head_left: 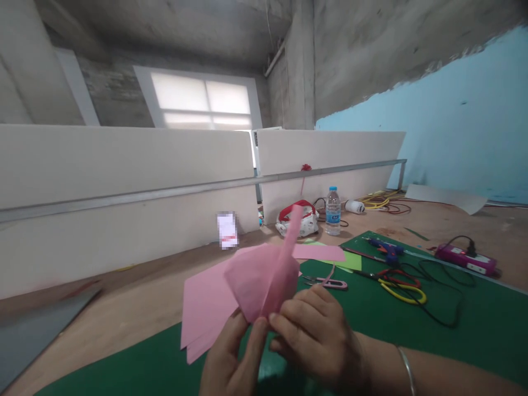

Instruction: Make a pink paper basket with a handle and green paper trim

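Note:
Both of my hands hold a folded pink paper piece (pixel 264 278) up in front of me, with a narrow pink strip rising from its top. My left hand (pixel 233 360) pinches its lower edge from below. My right hand (pixel 315 335) grips the same lower corner from the right; a thin bangle sits on that wrist. Flat pink paper sheets (pixel 204 311) lie beneath on the green mat (pixel 454 335).
On the mat lie small pink-handled scissors (pixel 330 283), yellow-and-red scissors (pixel 402 286), a blue glue gun (pixel 385 248) and a black cable. A purple power strip (pixel 464 258), a water bottle (pixel 333 211) and a red-and-white bag (pixel 299 220) stand behind. White partition boards run along the back.

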A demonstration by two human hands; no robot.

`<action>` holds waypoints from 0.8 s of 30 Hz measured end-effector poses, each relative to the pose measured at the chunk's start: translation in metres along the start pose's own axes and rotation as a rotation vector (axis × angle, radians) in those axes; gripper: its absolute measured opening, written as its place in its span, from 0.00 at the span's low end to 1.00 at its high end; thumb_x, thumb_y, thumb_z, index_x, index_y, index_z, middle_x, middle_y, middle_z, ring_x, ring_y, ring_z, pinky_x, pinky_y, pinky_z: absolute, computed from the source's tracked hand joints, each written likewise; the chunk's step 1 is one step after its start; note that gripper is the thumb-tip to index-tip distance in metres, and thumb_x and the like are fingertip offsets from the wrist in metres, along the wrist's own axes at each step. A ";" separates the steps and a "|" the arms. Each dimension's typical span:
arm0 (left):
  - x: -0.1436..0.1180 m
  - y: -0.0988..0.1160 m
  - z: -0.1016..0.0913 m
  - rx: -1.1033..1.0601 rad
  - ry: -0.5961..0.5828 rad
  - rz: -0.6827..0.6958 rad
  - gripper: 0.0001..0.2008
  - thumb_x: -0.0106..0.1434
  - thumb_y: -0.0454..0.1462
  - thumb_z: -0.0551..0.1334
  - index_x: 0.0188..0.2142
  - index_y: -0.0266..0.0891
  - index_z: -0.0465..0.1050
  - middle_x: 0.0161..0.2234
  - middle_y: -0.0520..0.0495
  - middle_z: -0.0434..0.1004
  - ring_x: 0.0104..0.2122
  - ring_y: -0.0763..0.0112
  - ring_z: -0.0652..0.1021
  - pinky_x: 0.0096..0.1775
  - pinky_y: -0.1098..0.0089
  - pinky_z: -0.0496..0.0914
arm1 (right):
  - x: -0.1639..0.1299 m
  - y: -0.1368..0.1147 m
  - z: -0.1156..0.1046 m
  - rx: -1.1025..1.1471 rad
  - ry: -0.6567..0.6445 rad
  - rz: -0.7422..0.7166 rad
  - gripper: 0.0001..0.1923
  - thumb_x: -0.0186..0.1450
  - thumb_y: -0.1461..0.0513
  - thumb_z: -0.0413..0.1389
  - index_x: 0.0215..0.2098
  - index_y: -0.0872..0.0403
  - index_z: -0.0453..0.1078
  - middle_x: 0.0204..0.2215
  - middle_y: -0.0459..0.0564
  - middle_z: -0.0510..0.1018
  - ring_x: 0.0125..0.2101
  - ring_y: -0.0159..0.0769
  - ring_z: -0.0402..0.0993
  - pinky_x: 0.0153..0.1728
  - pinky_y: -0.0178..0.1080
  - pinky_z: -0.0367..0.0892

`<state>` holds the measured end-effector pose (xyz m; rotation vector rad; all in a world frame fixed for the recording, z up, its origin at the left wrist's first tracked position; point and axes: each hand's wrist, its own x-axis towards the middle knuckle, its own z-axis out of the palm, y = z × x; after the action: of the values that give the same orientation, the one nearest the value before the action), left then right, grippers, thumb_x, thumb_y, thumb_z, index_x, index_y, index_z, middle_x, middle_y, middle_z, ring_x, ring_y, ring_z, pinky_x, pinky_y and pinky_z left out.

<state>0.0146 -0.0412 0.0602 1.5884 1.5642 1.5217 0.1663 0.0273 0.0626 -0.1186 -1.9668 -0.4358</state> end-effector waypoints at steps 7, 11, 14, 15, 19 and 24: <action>0.016 -0.015 -0.015 -0.022 -0.070 -0.069 0.20 0.63 0.52 0.58 0.46 0.42 0.75 0.45 0.49 0.80 0.45 0.60 0.76 0.48 0.68 0.68 | -0.008 0.029 0.004 0.316 0.038 0.777 0.17 0.58 0.51 0.64 0.38 0.53 0.70 0.35 0.50 0.75 0.37 0.41 0.71 0.35 0.41 0.67; 0.017 -0.021 -0.018 0.119 -0.052 0.015 0.19 0.64 0.52 0.57 0.45 0.43 0.76 0.45 0.48 0.80 0.45 0.59 0.76 0.47 0.67 0.67 | -0.005 0.039 0.000 0.604 -0.009 1.104 0.36 0.47 0.52 0.70 0.50 0.51 0.65 0.46 0.53 0.74 0.45 0.46 0.72 0.41 0.45 0.70; 0.020 -0.027 -0.021 0.216 -0.019 0.012 0.19 0.63 0.52 0.57 0.42 0.44 0.77 0.44 0.48 0.80 0.42 0.58 0.77 0.44 0.66 0.69 | 0.001 0.037 -0.004 0.787 -0.109 1.038 0.39 0.46 0.55 0.71 0.53 0.49 0.65 0.51 0.53 0.72 0.52 0.48 0.68 0.51 0.49 0.66; 0.021 -0.029 -0.022 0.227 -0.009 -0.002 0.19 0.62 0.53 0.57 0.42 0.44 0.77 0.44 0.48 0.80 0.42 0.58 0.78 0.44 0.66 0.69 | 0.002 0.035 -0.006 0.796 -0.135 1.006 0.39 0.46 0.55 0.71 0.54 0.49 0.65 0.53 0.53 0.71 0.53 0.49 0.66 0.52 0.50 0.65; 0.021 -0.033 -0.023 0.196 0.015 -0.042 0.22 0.62 0.55 0.56 0.45 0.44 0.76 0.44 0.47 0.80 0.44 0.56 0.78 0.46 0.64 0.69 | 0.003 0.033 -0.007 0.760 -0.114 0.968 0.35 0.46 0.54 0.71 0.51 0.51 0.71 0.57 0.55 0.67 0.57 0.52 0.61 0.57 0.52 0.60; 0.019 -0.030 -0.022 0.223 0.002 -0.008 0.21 0.63 0.54 0.56 0.46 0.44 0.75 0.47 0.46 0.79 0.45 0.56 0.77 0.48 0.62 0.69 | -0.001 0.035 0.000 0.862 -0.038 1.173 0.14 0.54 0.56 0.65 0.36 0.55 0.75 0.43 0.54 0.77 0.46 0.46 0.72 0.48 0.48 0.67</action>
<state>-0.0214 -0.0244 0.0479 1.6959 1.7918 1.3842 0.1763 0.0600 0.0701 -0.6593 -1.6204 1.1480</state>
